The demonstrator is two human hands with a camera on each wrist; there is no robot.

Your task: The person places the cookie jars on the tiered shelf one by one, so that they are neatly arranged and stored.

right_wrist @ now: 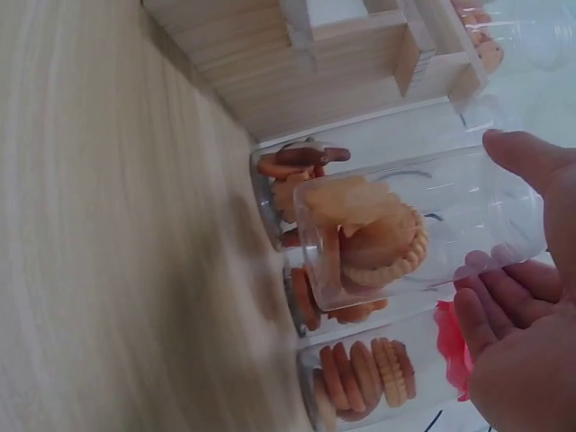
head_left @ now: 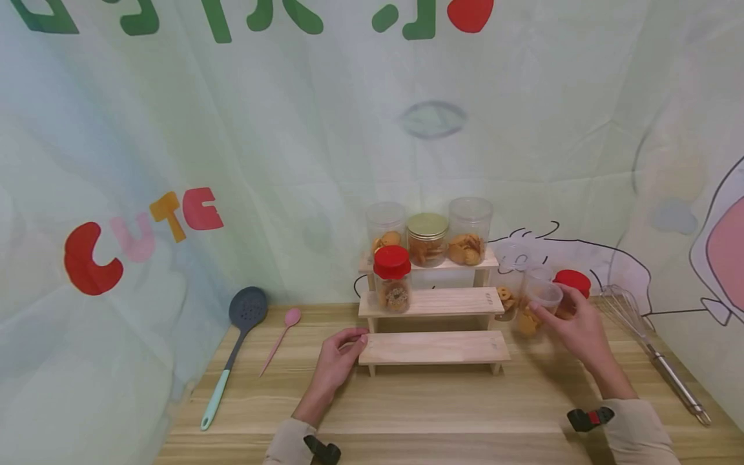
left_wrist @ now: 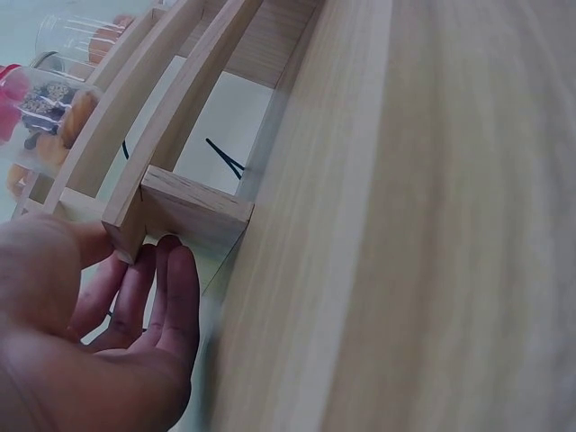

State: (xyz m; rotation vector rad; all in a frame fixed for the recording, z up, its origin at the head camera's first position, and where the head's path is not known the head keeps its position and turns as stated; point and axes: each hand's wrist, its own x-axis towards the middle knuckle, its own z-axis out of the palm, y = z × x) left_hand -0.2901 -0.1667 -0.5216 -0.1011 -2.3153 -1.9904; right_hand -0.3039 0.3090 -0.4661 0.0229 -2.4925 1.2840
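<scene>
My right hand (head_left: 583, 326) grips a clear jar (right_wrist: 468, 202) of cookies by its upper part, thumb on one side and fingers on the other. In the right wrist view, the jar's base is off the table. Behind it stand a red-lidded jar (head_left: 573, 281) and other clear jars with cookies, partly hidden. At the left end of a three-tier wooden shelf (head_left: 433, 349), my left hand (head_left: 337, 361) holds the lowest board's edge between thumb and fingers. A red-lidded cookie jar (head_left: 392, 290) sits on the left of the middle tier.
Along the top tier are a clear jar (head_left: 386, 219), a gold-lidded jar (head_left: 427, 242) and another clear jar (head_left: 471, 226). A slotted spatula (head_left: 235, 352) and a pink spoon (head_left: 281, 339) lie to the left. A whisk (head_left: 659, 361) lies right. Printed fabric (head_left: 314, 161) hangs behind.
</scene>
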